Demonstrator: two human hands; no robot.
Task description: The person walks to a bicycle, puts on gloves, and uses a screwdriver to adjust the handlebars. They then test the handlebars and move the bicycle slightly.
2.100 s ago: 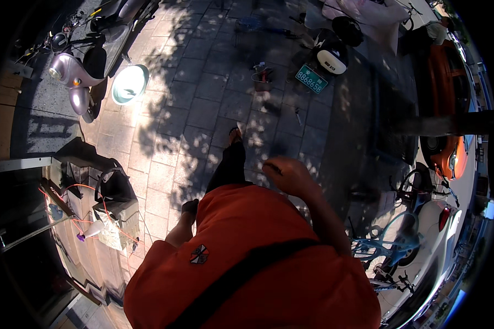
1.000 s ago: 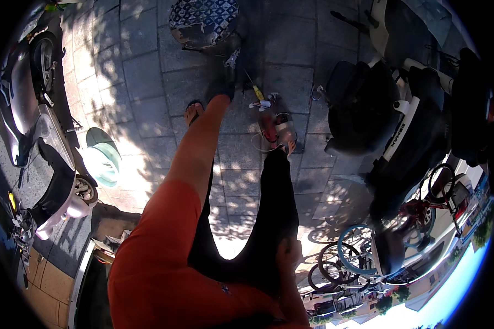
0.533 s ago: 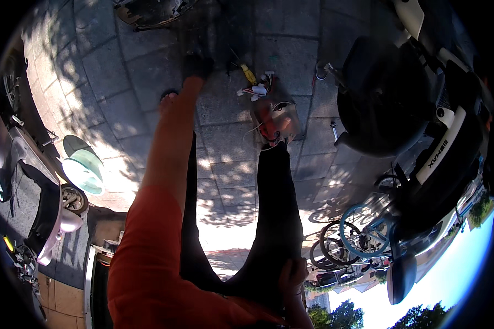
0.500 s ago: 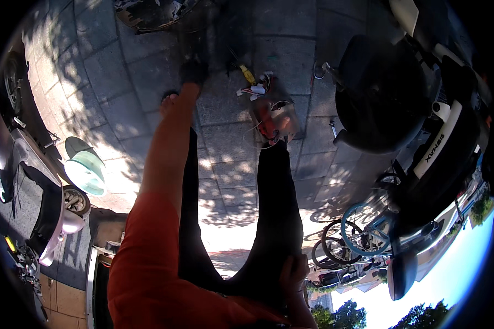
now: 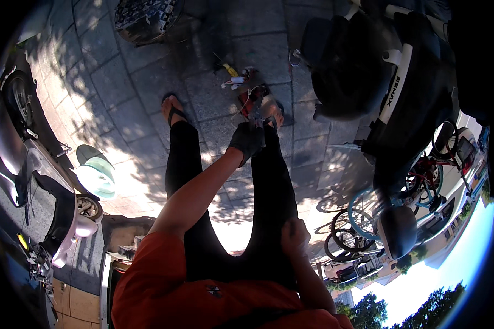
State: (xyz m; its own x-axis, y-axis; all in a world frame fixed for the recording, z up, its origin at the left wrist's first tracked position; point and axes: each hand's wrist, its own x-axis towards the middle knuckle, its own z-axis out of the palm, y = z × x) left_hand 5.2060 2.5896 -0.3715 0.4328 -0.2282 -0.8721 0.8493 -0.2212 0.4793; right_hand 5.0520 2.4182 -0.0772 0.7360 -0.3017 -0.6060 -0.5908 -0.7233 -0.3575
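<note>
My left hand (image 5: 248,141), in a dark glove, is in front of my right foot (image 5: 275,116). Its fingers are closed round a small greyish thing that I cannot make out. Just beyond it, on the paving by that foot, lies a red object (image 5: 250,101) with a thin pale cable looped about it. White connectors with wires (image 5: 235,82) lie past that, touching or close to a yellow-handled tool (image 5: 230,70). My bare right hand (image 5: 296,237) is closed in a fist and rests on my right thigh, with nothing visible in it.
To the right stands a scooter with a black seat and white panel (image 5: 399,82). Bicycles (image 5: 362,216) are parked behind it. At left are a pale green bowl-shaped thing (image 5: 96,176) and a pinkish scooter (image 5: 66,219). A patterned round object (image 5: 145,19) sits at the far edge.
My left hand has come back from beyond my left foot and across to the right, near my right foot and the red object. The right hand stays on my thigh. The whole view has shifted slightly.
</note>
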